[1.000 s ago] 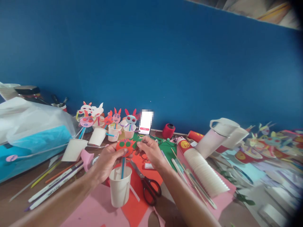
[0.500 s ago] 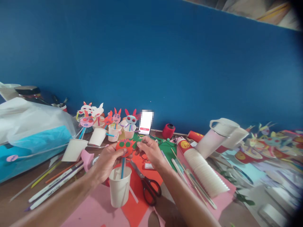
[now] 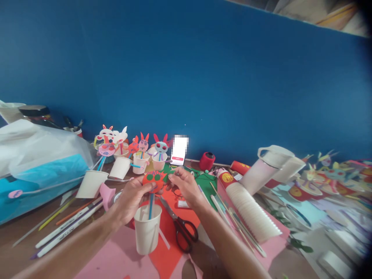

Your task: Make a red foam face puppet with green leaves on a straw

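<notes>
In the centre of the frame, the left hand (image 3: 132, 197) holds a round orange-red paper face (image 3: 153, 182) with two dark green eyes and a purple fringe above them; the thumb lies across its front, with the other fingers mostly hidden behind. The right hand (image 3: 184, 186) is at the face's right edge, its fingers curled and the tips of thumb and forefinger drawn close together; whether they pinch anything I cannot tell. Below the face, a narrow blue strip (image 3: 150, 205) runs down into the mouth of a white paper cup (image 3: 147, 234), which stands upright in the lower centre of the frame. Just right of the cup lies a pair of black-handled metal scissors (image 3: 181, 228), on a bright orange-red paper sheet (image 3: 165, 252) that overlaps a pale pink paper sheet (image 3: 110, 252). In the lower left, white-barrelled markers (image 3: 69, 226) lie slanting beside a translucent white and blue plastic bag (image 3: 43, 155). Left of centre, a light-blue paper face with red ears (image 3: 160, 146) is among several decorated faces above white cups. A lit phone (image 3: 179, 150) leans near the blue wall (image 3: 186, 69); right of centre lies a long stack of white paper cups (image 3: 252, 209), near a white lidded jug (image 3: 261, 166).
</notes>
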Demonstrator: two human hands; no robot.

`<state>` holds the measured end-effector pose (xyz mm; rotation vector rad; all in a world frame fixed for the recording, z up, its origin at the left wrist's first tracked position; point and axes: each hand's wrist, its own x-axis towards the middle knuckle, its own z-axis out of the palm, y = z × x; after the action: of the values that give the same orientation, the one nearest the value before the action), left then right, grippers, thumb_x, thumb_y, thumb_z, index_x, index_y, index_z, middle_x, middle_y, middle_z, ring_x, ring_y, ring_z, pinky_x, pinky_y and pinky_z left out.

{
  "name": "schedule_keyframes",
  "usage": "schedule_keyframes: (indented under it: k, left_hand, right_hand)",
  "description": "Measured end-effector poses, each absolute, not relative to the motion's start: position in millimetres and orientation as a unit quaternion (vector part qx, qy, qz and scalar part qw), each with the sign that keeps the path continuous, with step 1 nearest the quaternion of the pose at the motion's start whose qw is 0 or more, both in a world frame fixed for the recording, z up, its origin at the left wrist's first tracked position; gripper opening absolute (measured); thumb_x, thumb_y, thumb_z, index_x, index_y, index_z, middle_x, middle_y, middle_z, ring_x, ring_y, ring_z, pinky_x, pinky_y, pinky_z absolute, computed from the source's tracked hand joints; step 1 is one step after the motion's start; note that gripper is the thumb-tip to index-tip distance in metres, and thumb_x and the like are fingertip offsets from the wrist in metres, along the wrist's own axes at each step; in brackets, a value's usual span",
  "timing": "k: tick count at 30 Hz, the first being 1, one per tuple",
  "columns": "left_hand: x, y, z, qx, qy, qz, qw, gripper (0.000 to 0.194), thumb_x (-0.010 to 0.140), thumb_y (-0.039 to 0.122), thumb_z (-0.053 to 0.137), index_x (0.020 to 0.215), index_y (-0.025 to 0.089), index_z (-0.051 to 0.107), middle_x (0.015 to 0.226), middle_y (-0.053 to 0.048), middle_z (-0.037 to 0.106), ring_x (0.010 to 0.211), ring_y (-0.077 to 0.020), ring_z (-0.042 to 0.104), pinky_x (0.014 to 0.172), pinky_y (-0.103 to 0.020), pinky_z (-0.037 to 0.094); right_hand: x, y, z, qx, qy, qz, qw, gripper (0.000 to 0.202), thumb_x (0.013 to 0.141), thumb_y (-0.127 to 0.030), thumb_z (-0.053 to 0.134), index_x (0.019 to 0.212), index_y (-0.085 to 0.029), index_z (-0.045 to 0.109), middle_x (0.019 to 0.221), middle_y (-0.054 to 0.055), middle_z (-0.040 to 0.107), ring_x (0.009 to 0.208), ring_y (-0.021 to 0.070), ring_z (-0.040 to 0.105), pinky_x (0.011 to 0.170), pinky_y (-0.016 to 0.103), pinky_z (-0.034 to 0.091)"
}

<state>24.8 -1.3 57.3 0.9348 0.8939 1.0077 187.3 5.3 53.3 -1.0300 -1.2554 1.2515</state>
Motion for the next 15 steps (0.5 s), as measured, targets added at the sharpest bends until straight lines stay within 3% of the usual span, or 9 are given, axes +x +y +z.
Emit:
schedule_keyframes:
  k: [15]
  left_hand:
    - [25.6, -0.2, 57.5, 0.419, 0.401, 0.446, 0.682, 0.027, 0.066, 0.018, 0.066, 0.092, 0.012, 0.062, 0.071, -0.005, 0.07, 0.062, -0.0169, 0.064, 0.053, -0.023, 0.046]
  right_hand:
    - [187.2, 5.7, 51.5, -0.425, -0.523, 0.522, 0.522, 0.013, 0.074, -0.025, 0.054, 0.065, -0.018, 0.047, 0.056, -0.003, 0.063, 0.047, 0.0085, 0.057, 0.045, 0.018, 0.037]
